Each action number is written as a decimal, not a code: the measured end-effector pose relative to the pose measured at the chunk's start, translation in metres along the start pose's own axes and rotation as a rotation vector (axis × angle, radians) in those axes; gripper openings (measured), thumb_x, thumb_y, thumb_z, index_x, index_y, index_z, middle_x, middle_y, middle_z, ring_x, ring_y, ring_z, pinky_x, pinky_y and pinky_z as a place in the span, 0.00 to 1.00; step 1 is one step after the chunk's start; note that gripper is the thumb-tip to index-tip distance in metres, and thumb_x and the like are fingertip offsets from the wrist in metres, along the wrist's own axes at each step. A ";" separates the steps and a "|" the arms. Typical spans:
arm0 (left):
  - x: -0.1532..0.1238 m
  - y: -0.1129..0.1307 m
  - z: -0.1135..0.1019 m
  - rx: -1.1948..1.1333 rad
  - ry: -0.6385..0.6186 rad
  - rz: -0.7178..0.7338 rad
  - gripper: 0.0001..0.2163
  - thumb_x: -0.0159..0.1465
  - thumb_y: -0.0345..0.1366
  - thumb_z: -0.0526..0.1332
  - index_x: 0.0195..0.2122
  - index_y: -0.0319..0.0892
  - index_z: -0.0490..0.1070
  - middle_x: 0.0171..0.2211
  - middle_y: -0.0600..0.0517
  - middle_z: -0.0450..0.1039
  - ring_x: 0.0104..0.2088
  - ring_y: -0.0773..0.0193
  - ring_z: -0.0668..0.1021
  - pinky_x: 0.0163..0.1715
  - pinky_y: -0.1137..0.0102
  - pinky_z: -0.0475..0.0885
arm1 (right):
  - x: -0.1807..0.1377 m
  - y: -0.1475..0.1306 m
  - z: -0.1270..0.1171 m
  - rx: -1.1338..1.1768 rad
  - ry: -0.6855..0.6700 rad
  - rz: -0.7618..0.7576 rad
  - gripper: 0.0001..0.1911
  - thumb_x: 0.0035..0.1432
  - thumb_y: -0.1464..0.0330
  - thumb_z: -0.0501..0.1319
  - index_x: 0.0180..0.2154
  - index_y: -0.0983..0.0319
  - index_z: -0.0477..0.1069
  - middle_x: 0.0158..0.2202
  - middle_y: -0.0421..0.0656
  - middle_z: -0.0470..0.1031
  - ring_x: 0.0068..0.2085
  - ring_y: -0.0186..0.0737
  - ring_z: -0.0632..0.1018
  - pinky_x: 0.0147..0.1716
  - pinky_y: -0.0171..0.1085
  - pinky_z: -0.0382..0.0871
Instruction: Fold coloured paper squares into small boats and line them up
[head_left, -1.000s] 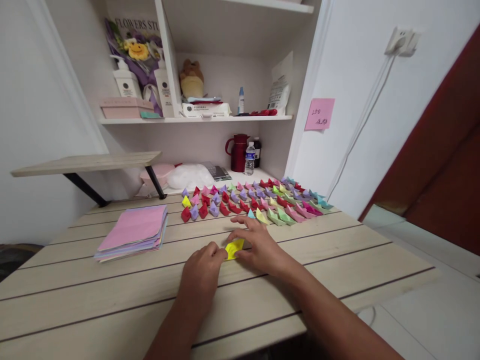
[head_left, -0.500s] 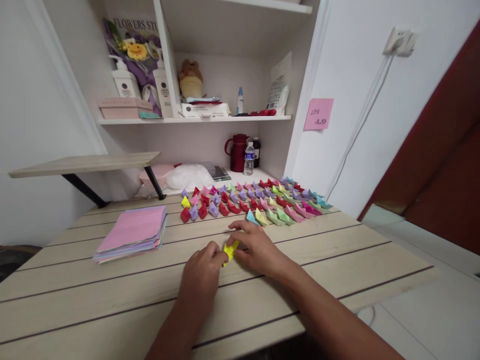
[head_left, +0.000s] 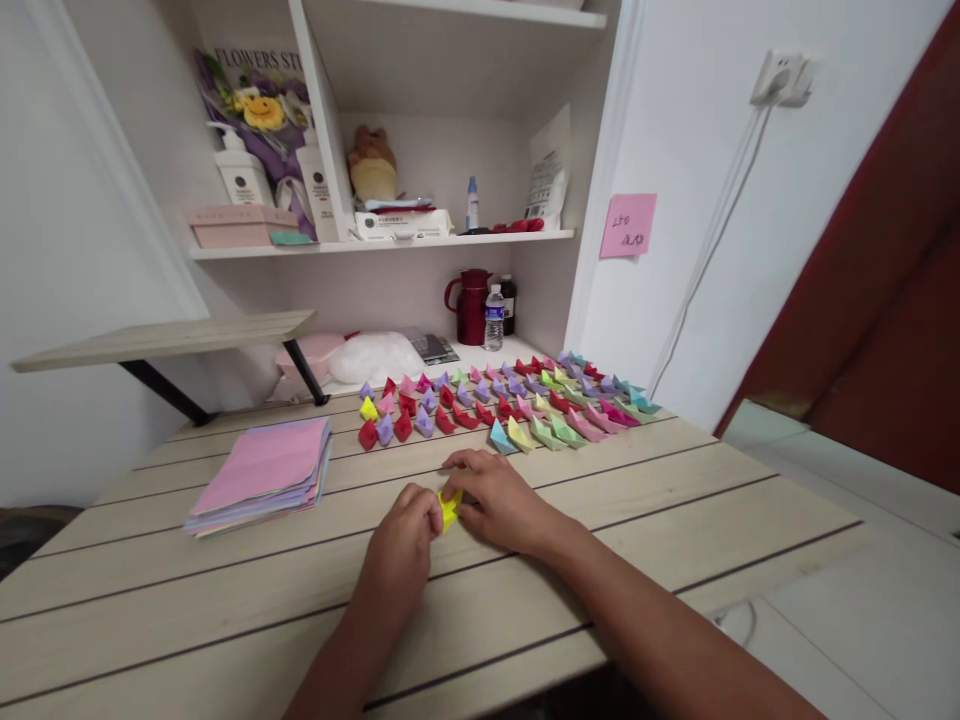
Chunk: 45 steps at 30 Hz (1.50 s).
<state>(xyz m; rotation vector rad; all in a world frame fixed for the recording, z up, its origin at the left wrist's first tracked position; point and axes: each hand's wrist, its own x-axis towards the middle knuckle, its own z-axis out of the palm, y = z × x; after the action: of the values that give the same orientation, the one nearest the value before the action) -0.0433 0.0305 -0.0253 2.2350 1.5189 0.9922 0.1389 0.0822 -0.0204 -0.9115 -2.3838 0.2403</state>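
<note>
A small folded piece of yellow paper (head_left: 449, 508) lies on the wooden table (head_left: 675, 520), pinched between both hands. My left hand (head_left: 401, 555) closes on its left side with the fingertips. My right hand (head_left: 499, 505) covers its right side, fingers curled over it. Just beyond the hands stand rows of several small folded paper boats (head_left: 495, 400) in red, purple, pink, green, yellow and blue.
A stack of coloured paper sheets (head_left: 259, 475), pink on top, lies at the left. A raised wooden shelf board (head_left: 165, 335) juts out behind it. At the back stand a red jug (head_left: 472, 305) and a water bottle (head_left: 493, 318). The table's right edge drops to the floor.
The yellow paper has been folded smaller between the hands, and less of it shows now. My right fingers have curled in from flat. The view has shifted slightly.
</note>
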 end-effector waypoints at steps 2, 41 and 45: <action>0.001 -0.001 0.001 -0.022 0.014 0.005 0.11 0.59 0.26 0.47 0.24 0.46 0.60 0.28 0.54 0.66 0.30 0.63 0.71 0.31 0.68 0.66 | 0.002 0.000 0.001 0.002 0.005 -0.001 0.14 0.53 0.78 0.62 0.39 0.58 0.77 0.51 0.46 0.73 0.51 0.47 0.73 0.52 0.46 0.62; -0.001 0.015 -0.001 0.381 -0.208 0.018 0.11 0.69 0.33 0.51 0.37 0.45 0.73 0.37 0.51 0.74 0.39 0.60 0.76 0.40 0.66 0.67 | 0.000 -0.005 -0.014 -0.064 -0.083 0.069 0.06 0.55 0.76 0.64 0.34 0.61 0.76 0.38 0.45 0.78 0.46 0.47 0.71 0.43 0.42 0.56; 0.000 0.015 -0.002 0.372 -0.213 0.001 0.11 0.69 0.33 0.51 0.37 0.46 0.72 0.37 0.52 0.74 0.39 0.61 0.77 0.40 0.68 0.67 | -0.003 -0.005 -0.016 -0.015 -0.061 0.107 0.09 0.52 0.77 0.65 0.36 0.60 0.75 0.40 0.45 0.77 0.46 0.47 0.72 0.46 0.42 0.58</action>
<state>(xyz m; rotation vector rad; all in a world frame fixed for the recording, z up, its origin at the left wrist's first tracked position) -0.0341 0.0236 -0.0159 2.4880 1.7143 0.4779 0.1467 0.0758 -0.0064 -1.0546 -2.3981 0.2966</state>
